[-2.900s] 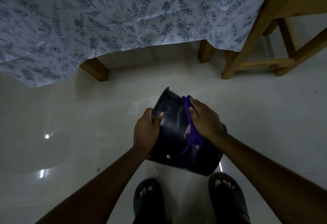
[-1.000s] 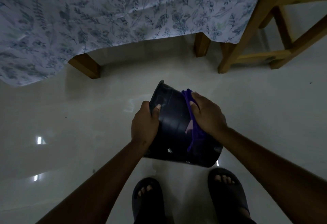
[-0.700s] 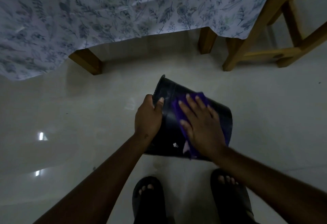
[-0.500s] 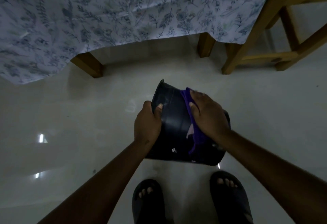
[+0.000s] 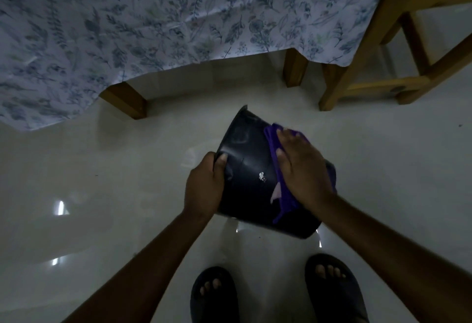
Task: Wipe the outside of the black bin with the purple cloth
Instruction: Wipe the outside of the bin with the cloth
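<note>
Black bin (image 5: pixel 246 169) at frame centre, tilted on its side above the pale floor (image 5: pixel 102 182), rim toward the upper left, base toward the lower right. Left hand (image 5: pixel 204 184) closed around the bin's left wall near the rim, thumb on the outside; right hand (image 5: pixel 302 169) spread flat, fingers open, pressing the purple cloth (image 5: pixel 283 195) onto the bin's right outer wall. Floral tablecloth (image 5: pixel 153 16) across the top, wooden chair (image 5: pixel 370 41) at upper right, two dark sandals (image 5: pixel 214 294) at the bottom.
</note>
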`<state>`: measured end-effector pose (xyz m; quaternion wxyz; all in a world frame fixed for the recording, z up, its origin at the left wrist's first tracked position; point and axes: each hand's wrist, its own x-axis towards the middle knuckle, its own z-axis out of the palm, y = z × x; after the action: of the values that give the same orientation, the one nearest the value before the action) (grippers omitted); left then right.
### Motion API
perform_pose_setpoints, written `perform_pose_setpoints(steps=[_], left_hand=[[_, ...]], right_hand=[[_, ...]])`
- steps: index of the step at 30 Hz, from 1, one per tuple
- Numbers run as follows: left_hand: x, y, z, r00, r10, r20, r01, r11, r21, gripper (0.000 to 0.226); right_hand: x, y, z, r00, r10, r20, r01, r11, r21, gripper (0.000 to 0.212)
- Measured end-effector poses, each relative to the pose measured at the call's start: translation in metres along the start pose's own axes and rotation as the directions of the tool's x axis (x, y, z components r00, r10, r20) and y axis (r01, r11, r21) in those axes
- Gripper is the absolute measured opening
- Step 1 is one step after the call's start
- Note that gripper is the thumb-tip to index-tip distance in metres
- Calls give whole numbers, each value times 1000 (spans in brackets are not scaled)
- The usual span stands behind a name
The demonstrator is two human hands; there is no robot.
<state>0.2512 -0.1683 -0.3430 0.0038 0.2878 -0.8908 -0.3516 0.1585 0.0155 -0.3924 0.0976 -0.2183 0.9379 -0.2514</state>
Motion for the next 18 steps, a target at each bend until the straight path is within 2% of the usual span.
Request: perform_pose_setpoints(steps=[3, 5, 7, 12, 13, 15, 18], left_hand=[[16, 9, -2, 999, -32, -18, 32, 999, -6, 37], [16, 9, 0, 1000, -17, -1, 17, 999, -31, 39], [13, 8, 0, 1000, 16, 0, -16, 999, -45, 38], [13, 7, 0, 1000, -14, -26, 14, 1000, 9, 41], [15, 8, 0, 999, -32, -18, 32, 999, 34, 42], [22, 11, 2, 998, -62, 1, 62, 995, 78, 44], [30, 15, 3, 999, -47, -1, 47, 996, 78, 43]], right_hand=[[-63, -23, 15, 977, -193, 89, 203, 971, -123, 53], [-73, -23, 16, 949, -284, 138, 302, 945, -129, 55], [-53, -19, 10, 952, -282, 118, 295, 949, -112, 53], [-3, -6, 1, 996, 0, 94, -4, 999, 44, 51], [-13, -6, 4, 997, 3, 82, -3, 1000, -4, 51], [-49, -12, 13, 991, -97, 90, 111, 981, -162, 54], [-85, -23, 22, 957, -253, 140, 277, 940, -200, 63]])
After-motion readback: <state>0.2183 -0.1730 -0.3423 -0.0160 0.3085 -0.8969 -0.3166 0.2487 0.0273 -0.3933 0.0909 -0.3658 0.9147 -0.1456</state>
